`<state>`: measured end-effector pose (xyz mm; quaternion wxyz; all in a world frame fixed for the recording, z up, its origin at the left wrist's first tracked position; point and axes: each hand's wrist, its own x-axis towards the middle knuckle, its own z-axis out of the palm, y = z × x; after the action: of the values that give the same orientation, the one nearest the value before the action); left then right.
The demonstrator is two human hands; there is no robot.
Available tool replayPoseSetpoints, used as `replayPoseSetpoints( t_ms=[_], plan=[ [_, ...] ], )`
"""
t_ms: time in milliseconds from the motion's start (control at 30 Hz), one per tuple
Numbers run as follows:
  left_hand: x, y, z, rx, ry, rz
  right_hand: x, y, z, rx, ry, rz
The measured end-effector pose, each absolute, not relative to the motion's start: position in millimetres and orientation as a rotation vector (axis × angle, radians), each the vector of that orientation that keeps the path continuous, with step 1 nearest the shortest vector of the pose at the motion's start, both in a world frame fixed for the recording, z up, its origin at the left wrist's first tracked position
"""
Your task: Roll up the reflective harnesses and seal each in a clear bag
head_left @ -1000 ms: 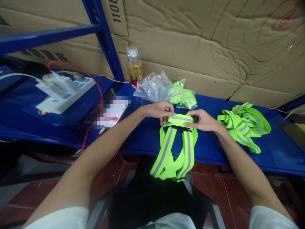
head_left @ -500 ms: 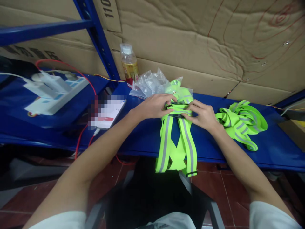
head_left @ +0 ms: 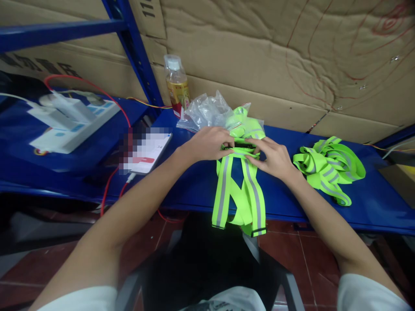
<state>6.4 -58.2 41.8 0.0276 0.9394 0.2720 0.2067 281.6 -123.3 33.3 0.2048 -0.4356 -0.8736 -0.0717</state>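
Note:
A neon-yellow reflective vest made of straps [head_left: 223,190] lies over the front edge of the blue table, its grey-striped straps hanging down. My left hand [head_left: 212,144] grips the left end of its gathered upper band, fingers curled round it. The right end of that band is pinched between the thumb and fingers of my right hand [head_left: 272,156]. Between the hands the band's layers stand slightly apart, with a dark piece showing inside. Just behind, clear plastic bags [head_left: 207,113] lie beside and partly over more neon strap [head_left: 241,116].
On the right of the blue table [head_left: 188,185] lies another tangled reflective strap bundle [head_left: 329,168]. A bottle [head_left: 177,88] stands at the back by the blue post. To the left are a phone [head_left: 149,151] on a cable and a power strip [head_left: 74,125]. Cardboard [head_left: 243,52] walls the back.
The upper band has turned between my hands, and its layers now gape, showing a dark inside. The hanging straps have risen slightly.

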Motion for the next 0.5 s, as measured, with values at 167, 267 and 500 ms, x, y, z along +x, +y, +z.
replayPoseSetpoints(
  t_ms=[167,267,500],
  plan=[
    [11.1,-62.8,43.0,2.758,0.996,0.706,277.6,-121.2,31.9,-1.299,-2.391,-0.187],
    [14.2,-62.3,40.8,2.761,0.97,0.71,274.7,-119.8,29.9,-1.311,-2.391,-0.186],
    [16.4,-59.9,37.8,2.704,0.917,0.781,273.6,-117.9,24.8,-1.287,-2.355,-0.195]
  ],
)
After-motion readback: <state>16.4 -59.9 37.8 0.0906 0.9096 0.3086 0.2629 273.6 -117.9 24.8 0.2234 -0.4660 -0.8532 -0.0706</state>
